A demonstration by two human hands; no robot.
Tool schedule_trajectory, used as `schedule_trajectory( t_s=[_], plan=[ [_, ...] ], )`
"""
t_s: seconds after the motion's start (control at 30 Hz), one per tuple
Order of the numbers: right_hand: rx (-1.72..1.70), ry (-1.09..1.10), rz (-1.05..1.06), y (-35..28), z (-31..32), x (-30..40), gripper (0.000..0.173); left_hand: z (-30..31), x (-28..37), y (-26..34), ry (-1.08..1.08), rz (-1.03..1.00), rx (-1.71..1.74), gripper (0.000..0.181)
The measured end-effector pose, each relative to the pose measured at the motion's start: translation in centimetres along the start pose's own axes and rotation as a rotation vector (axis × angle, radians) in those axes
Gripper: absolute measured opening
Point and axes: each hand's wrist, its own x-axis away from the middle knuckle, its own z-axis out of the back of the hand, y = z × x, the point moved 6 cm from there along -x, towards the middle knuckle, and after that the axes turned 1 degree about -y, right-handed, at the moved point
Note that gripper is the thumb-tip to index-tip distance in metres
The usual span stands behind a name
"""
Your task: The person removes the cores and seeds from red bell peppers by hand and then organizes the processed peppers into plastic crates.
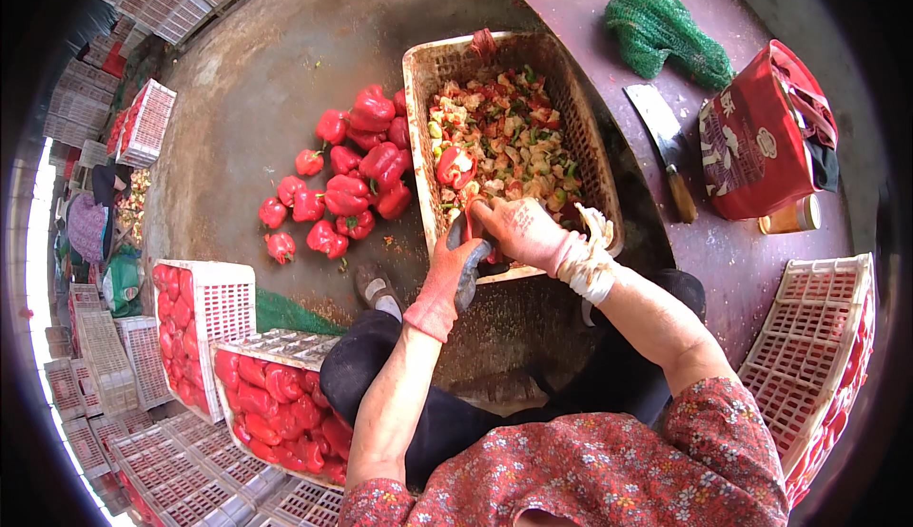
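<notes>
My two gloved hands meet over the near end of a dirty cream plastic crate. My left hand, in a coral glove with a grey coated palm, has its fingers curled around a red piece, apparently bell pepper, mostly hidden by the gloves. Against it lie the fingers of my right hand, whose glove is tied with pale cloth at the wrist; its grip is hidden. Pepper cores and green stems fill much of the crate. One red bell pepper rests on them just beyond my hands.
Whole red bell peppers are heaped on the floor left of the crate. On the purplish surface at right lie a cleaver, green netting, a red bag and a jar. Pepper-filled crates flank my legs. A person is at far left.
</notes>
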Motion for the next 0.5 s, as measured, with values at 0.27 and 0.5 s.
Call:
schedule_trajectory(
  t_s=[0.27, 0.5],
  plan=[
    [-0.898, 0.115, -0.379, 3.8, -0.3, 0.0, 0.012, -1.7, 1.8, 0.4, -0.148, 0.054, 0.386, 0.049],
    [0.244, 0.438, -0.354, 5.0, 3.9, 1.1, 0.023, -0.4, 1.5, 1.4, -0.143, 0.028, 0.471, 0.052]
  ],
)
